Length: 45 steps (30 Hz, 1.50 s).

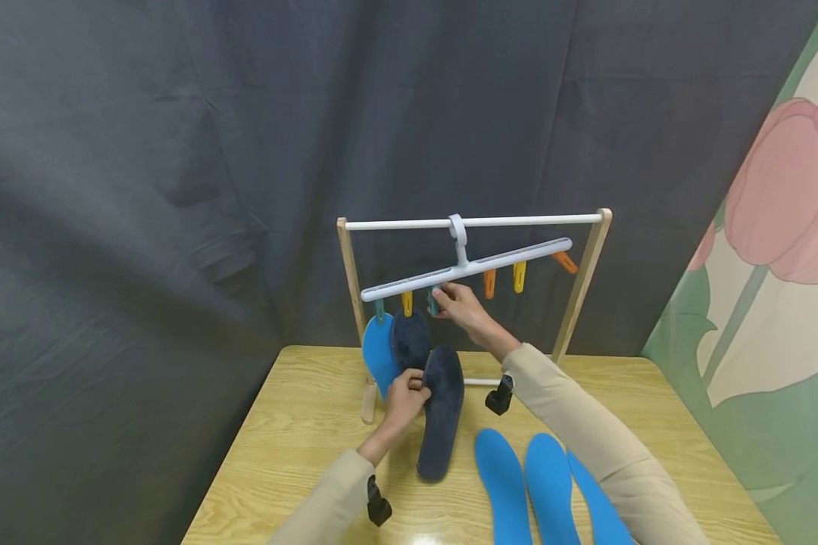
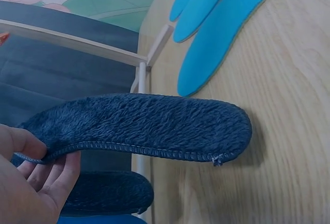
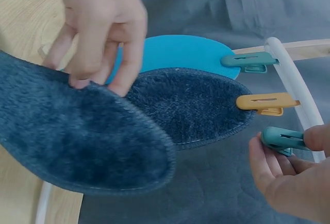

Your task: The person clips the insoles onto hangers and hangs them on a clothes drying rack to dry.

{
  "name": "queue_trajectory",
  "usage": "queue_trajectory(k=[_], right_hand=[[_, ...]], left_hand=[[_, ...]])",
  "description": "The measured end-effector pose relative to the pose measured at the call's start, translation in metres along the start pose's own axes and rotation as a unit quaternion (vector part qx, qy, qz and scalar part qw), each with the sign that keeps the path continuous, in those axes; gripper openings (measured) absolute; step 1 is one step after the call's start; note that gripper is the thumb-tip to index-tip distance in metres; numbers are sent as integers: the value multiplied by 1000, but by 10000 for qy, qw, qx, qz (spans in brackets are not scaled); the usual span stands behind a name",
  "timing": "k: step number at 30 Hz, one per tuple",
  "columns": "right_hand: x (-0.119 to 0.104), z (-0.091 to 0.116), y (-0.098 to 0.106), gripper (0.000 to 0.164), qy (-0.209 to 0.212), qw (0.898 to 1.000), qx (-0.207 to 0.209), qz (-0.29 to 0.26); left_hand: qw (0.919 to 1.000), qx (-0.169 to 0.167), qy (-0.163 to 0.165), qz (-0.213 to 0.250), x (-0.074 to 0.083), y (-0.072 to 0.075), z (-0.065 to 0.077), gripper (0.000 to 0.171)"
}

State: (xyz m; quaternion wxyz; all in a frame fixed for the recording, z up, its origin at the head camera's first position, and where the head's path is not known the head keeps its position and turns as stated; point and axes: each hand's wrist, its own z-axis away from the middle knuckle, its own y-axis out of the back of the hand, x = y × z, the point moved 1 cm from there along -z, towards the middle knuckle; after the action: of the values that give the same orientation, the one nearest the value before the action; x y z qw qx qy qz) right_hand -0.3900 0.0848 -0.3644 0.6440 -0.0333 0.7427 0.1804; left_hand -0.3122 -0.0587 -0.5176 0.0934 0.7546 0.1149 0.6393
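Observation:
My left hand (image 1: pixel 404 397) pinches the edge of a dark blue fuzzy insole (image 1: pixel 441 416), which hangs tilted over the table. With thumb and fingers my right hand (image 1: pixel 462 309) holds a teal clip (image 3: pixel 281 139) on the white hanger (image 1: pixel 477 266). Between the insole's upper end and that clip there is a gap. To the left, a yellow clip (image 3: pixel 265 101) grips another dark fuzzy insole (image 3: pixel 191 105), and a teal clip (image 3: pixel 250 59) at the hanger's end grips a bright blue insole (image 3: pixel 180 51). The hanger slopes down toward the left.
A rack with a white rod (image 1: pixel 518 221) and wooden legs (image 1: pixel 582 284) carries the hanger. Orange clips (image 1: pixel 489 284) and a yellow clip (image 1: pixel 519 277) hang on its right half. Several blue insoles (image 1: pixel 503 484) lie on the wooden table (image 1: pixel 300 424), partly under my right sleeve.

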Motion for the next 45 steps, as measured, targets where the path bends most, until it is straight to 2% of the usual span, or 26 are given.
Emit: queue_trajectory(k=[7, 9, 12, 13, 15, 16, 17, 19, 20, 23, 24, 26, 27, 29, 34, 42, 45], right_hand=[[3, 0, 0, 34, 207, 9997, 107, -60], [2, 1, -1, 32, 209, 9997, 151, -49], [2, 1, 0, 30, 206, 9996, 179, -6], [2, 1, 0, 30, 207, 9996, 185, -11], [2, 1, 0, 30, 206, 9996, 208, -10], [3, 1, 0, 30, 210, 9995, 222, 2], [3, 1, 0, 30, 216, 9995, 245, 18], [4, 0, 0, 29, 207, 9993, 305, 25], [4, 0, 0, 29, 200, 9992, 342, 31], [4, -1, -1, 27, 179, 9988, 450, 37], [4, -1, -1, 26, 176, 9987, 476, 45], [4, -2, -2, 26, 168, 9984, 536, 40], [4, -2, -2, 26, 168, 9983, 565, 34], [4, -2, -2, 26, 165, 9980, 616, 15], [5, -1, -3, 27, 162, 9969, 766, -64], [6, 0, -4, 32, 273, 9953, 930, -34], [6, 0, -4, 33, 245, 9947, 994, -13]], left_hand=[[9995, 59, -141, 278, 6, 1, -5, 27], [9989, 15, -304, 351, 3, 2, -8, 28], [9958, -90, -753, 510, -40, -7, -30, 29], [9955, -78, -790, 515, -58, -11, -41, 29], [9927, 12, -1087, 530, -96, -21, -62, 30], [9921, 22, -1088, 618, -113, -26, -72, 29], [9936, 10, -961, 599, -112, -25, -73, 31], [9911, 75, -1140, 688, -107, -24, -73, 29], [9907, 55, -1146, 737, -94, -20, -67, 30], [9937, 53, -754, 826, -35, -5, -41, 32], [9937, 128, -684, 879, -22, -3, -36, 31], [9958, 240, -281, 833, 8, 3, -24, 30], [9959, 298, -233, 817, 15, 4, -21, 30], [9962, 388, -140, 773, 23, 5, -19, 29], [9960, 436, 19, 785, 28, 6, -20, 30], [9931, 113, 30, 1165, 30, 11, -19, 32], [9930, 92, 64, 1175, 50, 15, -9, 32]])
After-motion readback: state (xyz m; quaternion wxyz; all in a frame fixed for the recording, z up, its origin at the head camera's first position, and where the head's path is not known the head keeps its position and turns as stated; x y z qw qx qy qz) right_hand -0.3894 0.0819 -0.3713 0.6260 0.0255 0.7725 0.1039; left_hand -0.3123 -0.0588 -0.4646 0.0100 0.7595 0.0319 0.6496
